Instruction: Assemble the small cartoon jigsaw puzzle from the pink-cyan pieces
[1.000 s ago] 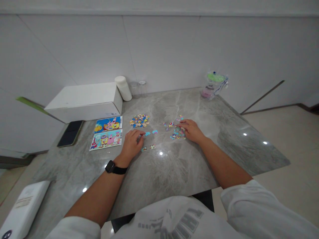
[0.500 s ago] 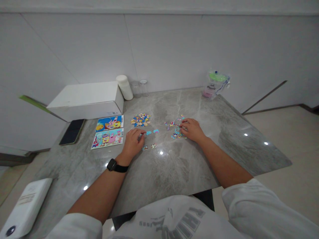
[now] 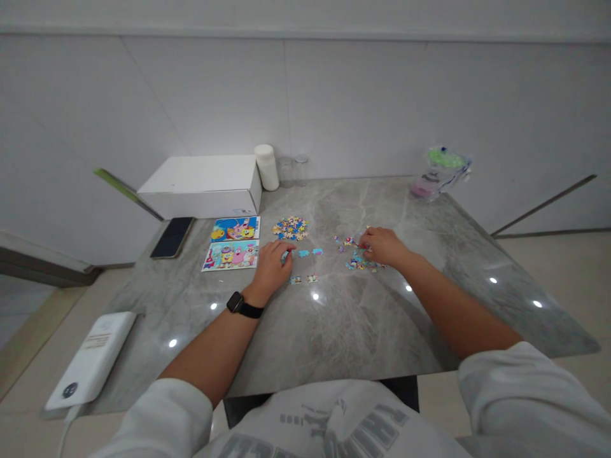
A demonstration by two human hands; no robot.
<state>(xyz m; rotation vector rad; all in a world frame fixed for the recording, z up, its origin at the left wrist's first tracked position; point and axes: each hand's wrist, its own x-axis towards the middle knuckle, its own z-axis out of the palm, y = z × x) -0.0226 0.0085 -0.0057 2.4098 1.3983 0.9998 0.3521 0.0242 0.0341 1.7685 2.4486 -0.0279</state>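
On the grey marble table lie loose puzzle pieces. My left hand (image 3: 274, 267) rests beside a light blue piece (image 3: 304, 253), its thumb and forefinger curled near each other around something small that I cannot make out. A pink and blue piece (image 3: 317, 252) lies just right of it, and two more pieces (image 3: 312, 278) lie nearer me. My right hand (image 3: 384, 246) bends its fingers down over a scattered heap of small colourful pieces (image 3: 358, 261); its fingertips are partly hidden. A round pile of blue and yellow pieces (image 3: 291, 228) sits behind my left hand.
Two cartoon picture cards (image 3: 231, 255) lie left of my left hand, with a phone (image 3: 173, 238) beyond them. Behind stand a white box (image 3: 200, 184), a white bottle (image 3: 266, 168) and clear glasses (image 3: 300, 170). A plastic bag (image 3: 442, 173) is back right; a white device (image 3: 93, 359) is front left.
The camera view has shifted, so the table and everything on it appear farther right. My right hand has closed in over the heap, its fingers more bunched. My left hand stays beside the light blue piece.
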